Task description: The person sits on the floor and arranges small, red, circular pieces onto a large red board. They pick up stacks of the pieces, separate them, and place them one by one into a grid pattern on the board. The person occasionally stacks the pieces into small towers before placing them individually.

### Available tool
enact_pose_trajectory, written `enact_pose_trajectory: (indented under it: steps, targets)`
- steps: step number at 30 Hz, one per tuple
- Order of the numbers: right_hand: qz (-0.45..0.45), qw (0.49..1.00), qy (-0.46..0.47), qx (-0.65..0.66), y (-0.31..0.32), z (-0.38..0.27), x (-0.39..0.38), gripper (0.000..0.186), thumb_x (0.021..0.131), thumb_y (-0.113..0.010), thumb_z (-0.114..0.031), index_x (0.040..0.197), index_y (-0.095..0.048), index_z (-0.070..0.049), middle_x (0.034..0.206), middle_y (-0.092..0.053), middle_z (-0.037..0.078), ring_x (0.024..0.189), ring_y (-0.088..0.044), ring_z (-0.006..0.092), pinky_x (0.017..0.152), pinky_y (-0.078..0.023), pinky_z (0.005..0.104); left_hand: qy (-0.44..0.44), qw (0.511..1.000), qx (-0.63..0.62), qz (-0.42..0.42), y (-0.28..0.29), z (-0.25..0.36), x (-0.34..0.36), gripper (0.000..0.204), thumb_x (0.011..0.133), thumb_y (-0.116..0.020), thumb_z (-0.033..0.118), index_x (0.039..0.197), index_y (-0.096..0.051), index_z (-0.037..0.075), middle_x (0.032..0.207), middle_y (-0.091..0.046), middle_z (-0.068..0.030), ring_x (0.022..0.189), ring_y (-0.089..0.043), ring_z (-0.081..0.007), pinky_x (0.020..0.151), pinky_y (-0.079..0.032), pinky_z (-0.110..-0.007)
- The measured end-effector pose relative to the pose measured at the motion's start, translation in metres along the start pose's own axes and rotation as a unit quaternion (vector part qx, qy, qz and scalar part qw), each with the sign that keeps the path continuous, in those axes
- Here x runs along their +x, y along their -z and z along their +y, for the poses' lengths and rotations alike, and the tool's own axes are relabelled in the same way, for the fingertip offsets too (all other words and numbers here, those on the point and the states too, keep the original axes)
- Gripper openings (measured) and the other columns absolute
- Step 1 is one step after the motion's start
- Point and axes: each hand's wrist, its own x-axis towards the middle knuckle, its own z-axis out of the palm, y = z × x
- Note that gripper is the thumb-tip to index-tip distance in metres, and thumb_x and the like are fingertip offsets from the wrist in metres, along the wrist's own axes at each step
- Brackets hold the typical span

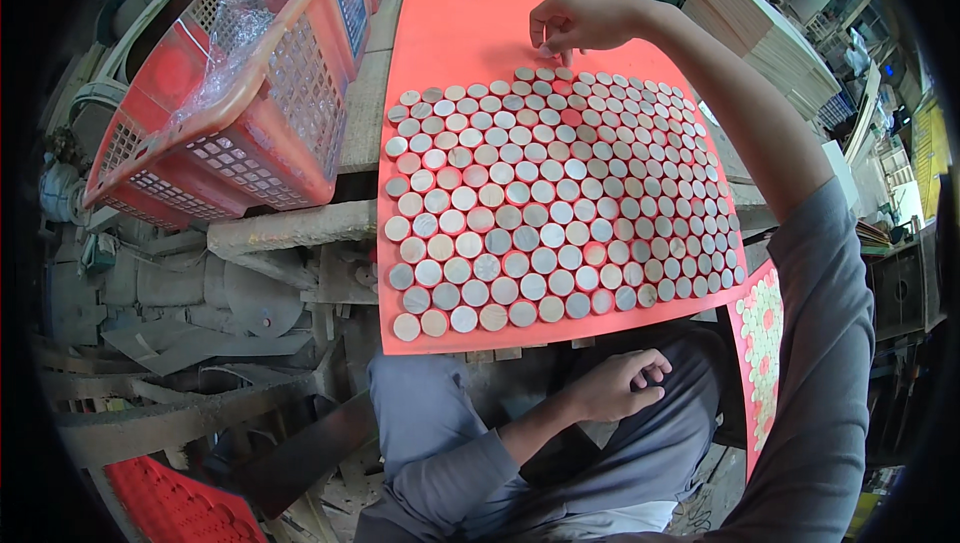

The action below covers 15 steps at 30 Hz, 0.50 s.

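A bright red board (470, 23) lies across the bench, covered over its near and middle part by many round, pale wooden discs (487, 266) set in close, staggered rows. Above the far edge of these rows, my right hand (590, 21) reaches in from the right. Its thumb and fingers are pinched together just over the last discs; whatever they hold is too small to make out. My left hand (622, 388) rests over my lap below the board's near edge. Its fingers are curled in, and the palm is hidden.
An orange-red plastic crate (255, 143) with clear plastic wrap inside stands left of the board. Stacked pale boards (755, 28) are at the far right. Another red sheet with yellowish pieces (762, 343) hangs low at the right. A red patterned piece (180, 503) lies lower left.
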Motion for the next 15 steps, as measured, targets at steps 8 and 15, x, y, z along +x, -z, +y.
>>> enact_pose_trajectory:
  steps: [8, 15]
  targets:
    - [-0.012, 1.0, 0.022, -0.001, 0.0, -0.002, -0.006, 0.016, 0.095, -0.06, -0.015, 0.101, -0.06, -0.001, 0.088, -0.071, 0.008, 0.082, -0.07, 0.0168, 0.078, -0.051, 0.0333, -0.024, 1.0, 0.006, 0.007, -0.004, -0.004, 0.002, 0.037, 0.089, -0.065, 0.019, 0.121, -0.054, 0.005, 0.107, -0.061, -0.0099, 0.096, -0.061, -0.0201, 0.085, -0.05, -0.034]
    - [0.078, 0.991, 0.104, -0.007, -0.016, -0.014, 0.022, 0.016, 0.096, -0.057, -0.016, 0.104, -0.06, -0.002, 0.096, -0.067, 0.01, 0.084, -0.066, 0.0187, 0.077, -0.051, 0.0358, 0.001, 1.0, 0.008, 0.002, -0.003, -0.002, 0.004, 0.032, 0.09, -0.062, 0.013, 0.12, -0.054, 0.003, 0.108, -0.062, -0.011, 0.095, -0.061, -0.0199, 0.086, -0.05, -0.034]
